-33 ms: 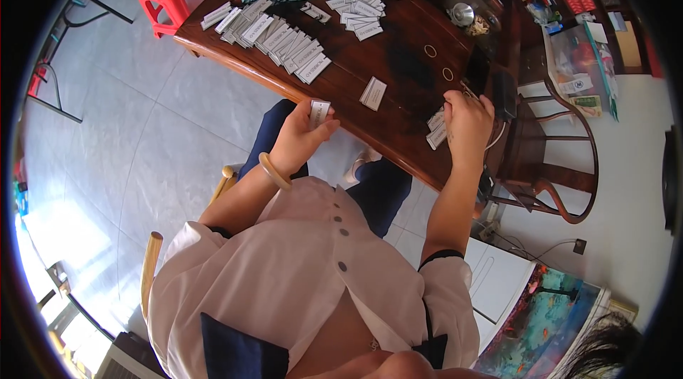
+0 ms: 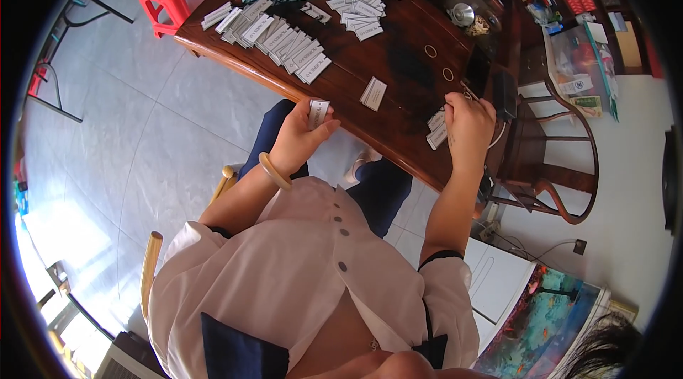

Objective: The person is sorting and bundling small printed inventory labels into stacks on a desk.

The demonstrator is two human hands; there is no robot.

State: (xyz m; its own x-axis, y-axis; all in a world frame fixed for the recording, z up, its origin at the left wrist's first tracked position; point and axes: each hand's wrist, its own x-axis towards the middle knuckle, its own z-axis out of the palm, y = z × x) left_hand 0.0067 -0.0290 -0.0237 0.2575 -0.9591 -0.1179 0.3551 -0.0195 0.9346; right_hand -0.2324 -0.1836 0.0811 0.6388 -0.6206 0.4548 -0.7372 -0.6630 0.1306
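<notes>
Pile (image 2: 274, 38) of tags lies near the table (image 2: 245, 62) edge; a brush from the left hand (image 2: 300, 139), grasping a tag (image 2: 318, 116), could spill it. Beside loose tags (image 2: 436, 139), the right hand (image 2: 469, 126) curls, its hold unclear; sweeping sideways might scatter them.

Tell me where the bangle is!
In the head view, left of centre, the bangle circles the wrist below the left hand, which holds a white tag.
</notes>
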